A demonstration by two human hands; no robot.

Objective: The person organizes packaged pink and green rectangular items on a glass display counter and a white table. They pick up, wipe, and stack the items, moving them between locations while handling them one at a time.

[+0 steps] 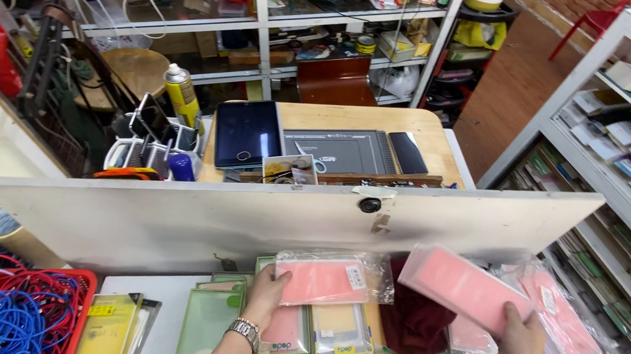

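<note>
The left hand (pixel 267 288) has its fingers clasped on one pink pack (pixel 321 280), lifted just above the pile (pixel 342 346) on the desk (pixel 152 295). The right hand (pixel 522 341) grips a second pack (pixel 462 286), tilted, near the dark red cloth (pixel 413 319). I'd say hold each by its edge, keep them apart, and mind the slippery sleeves don't slide out.

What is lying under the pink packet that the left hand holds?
Under the pink packet held by the left hand lie a yellowish packet and green-edged boxes. Whatever is directly beneath it is covered.
</note>
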